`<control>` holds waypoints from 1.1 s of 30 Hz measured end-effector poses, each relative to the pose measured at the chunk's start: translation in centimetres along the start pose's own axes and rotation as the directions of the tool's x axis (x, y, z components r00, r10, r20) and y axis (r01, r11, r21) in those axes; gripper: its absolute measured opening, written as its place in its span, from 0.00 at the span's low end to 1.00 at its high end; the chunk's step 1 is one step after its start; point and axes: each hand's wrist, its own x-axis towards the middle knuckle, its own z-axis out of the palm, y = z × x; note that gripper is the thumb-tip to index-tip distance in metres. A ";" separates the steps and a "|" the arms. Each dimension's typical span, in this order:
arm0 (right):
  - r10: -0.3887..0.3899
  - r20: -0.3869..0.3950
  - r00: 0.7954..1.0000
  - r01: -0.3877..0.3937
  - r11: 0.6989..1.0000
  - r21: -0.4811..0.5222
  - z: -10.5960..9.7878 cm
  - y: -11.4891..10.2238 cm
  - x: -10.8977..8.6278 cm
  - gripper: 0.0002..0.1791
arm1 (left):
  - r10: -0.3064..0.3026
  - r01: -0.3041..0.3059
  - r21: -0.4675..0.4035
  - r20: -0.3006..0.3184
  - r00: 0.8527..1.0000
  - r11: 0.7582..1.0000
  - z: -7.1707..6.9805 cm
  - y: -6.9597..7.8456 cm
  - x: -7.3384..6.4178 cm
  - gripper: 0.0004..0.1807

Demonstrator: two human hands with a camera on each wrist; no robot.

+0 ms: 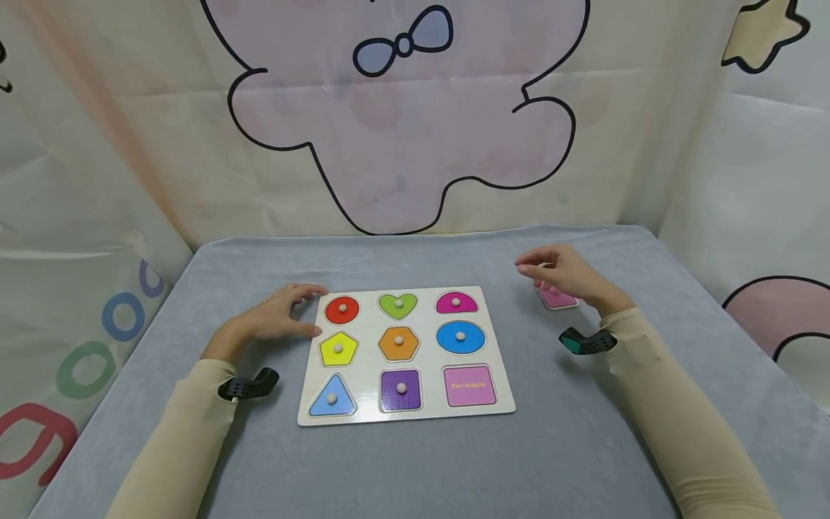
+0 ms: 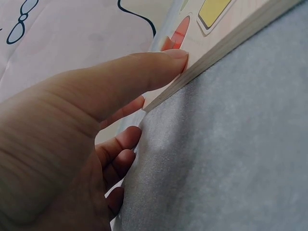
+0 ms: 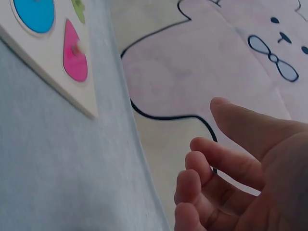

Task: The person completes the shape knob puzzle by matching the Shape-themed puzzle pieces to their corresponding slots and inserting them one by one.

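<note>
A white shape-puzzle board (image 1: pixel 415 299) lies flat on the table. My left hand (image 1: pixel 277 315) is at its upper left corner, the thumb (image 2: pixel 166 62) resting on the board's edge and the other fingers loosely bent beside it. Apart from the board, my right hand (image 1: pixel 563 272) hovers with loosely curled fingers and holds nothing, as the right wrist view shows. Below that hand lies a pink puzzle piece (image 1: pixel 556 298), partly hidden by it. At the board's lower right, the pink recess (image 1: pixel 470 386) shows the printed word "Rectangular" and no knob.
Knobbed pieces sit in the other recesses, among them a red circle (image 1: pixel 341 310), a blue oval (image 1: pixel 460 336) and a purple square (image 1: pixel 400 390). A grey-blue cloth (image 1: pixel 415 468) covers the table. Printed curtains (image 1: pixel 402 130) hang behind it and at both sides.
</note>
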 end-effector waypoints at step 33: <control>0.168 0.031 0.985 -0.165 0.984 -0.066 -3.2 7.5 -1.0 0.23 | 0.020 -0.020 -0.011 -0.002 1.000 1.000 0.1 0.3 -0.3 0.43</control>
